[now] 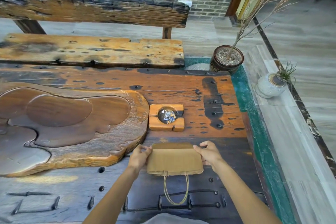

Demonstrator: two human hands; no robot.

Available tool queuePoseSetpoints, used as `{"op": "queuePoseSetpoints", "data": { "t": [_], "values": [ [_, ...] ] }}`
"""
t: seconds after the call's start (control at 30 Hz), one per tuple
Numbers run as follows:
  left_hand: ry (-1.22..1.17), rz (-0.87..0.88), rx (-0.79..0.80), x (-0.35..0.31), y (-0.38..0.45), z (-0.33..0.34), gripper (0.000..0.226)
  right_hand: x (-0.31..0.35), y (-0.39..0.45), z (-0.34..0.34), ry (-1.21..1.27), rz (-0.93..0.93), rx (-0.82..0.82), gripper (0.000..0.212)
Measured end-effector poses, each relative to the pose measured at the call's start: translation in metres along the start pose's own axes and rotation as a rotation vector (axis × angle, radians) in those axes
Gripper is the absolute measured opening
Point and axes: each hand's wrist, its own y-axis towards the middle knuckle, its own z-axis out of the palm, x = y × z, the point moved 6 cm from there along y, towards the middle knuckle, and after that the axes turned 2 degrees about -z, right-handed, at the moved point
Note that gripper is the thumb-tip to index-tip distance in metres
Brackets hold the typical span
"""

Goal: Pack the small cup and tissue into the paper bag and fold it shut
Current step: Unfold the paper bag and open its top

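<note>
Dark wooden table bears a folded paper bag, gripped between left hand and right hand; ashtray just beyond them.

Weathered wooden table carrying carved tea tray, lying left; square wooden ashtray sitting just beside tray; bench standing behind; potted dry branch standing on floor beyond the table's far right corner.

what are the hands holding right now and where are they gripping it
Both hands hold the paper bag by its side edges near the folded top: left hand on its left edge, right hand on its right. The bag's handles hang free.
</note>
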Motion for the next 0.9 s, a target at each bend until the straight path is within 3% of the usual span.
{"op": "queuePoseSetpoints", "data": {
  "t": [0.1,0.43,0.57,0.77,0.9],
  "values": [
    [0.046,0.029,0.022,-0.007,0.002,0.003,0.003,0.002,0.003,-0.002,-0.013,-0.001,0.005,0.034],
    [0.176,-0.003,0.022,-0.022,-0.004,0.002,0.014,0.002,-0.001,-0.003,0.025,0.069,0.086,0.018],
    [0.171,-0.055,0.085,-0.012,-0.009,0.002,0.005,-0.005,0.002,-0.002,0.016,0.148,0.113,0.021],
    [0.064,-0.081,0.129,0.002,-0.031,0.001,0.029,-0.018,-0.003,-0.003,0.059,0.195,0.162,0.033],
    [0.138,0.015,0.195,-0.006,-0.056,-0.003,0.066,-0.022,-0.008,-0.004,0.062,0.196,0.174,0.033]
  ]
}}
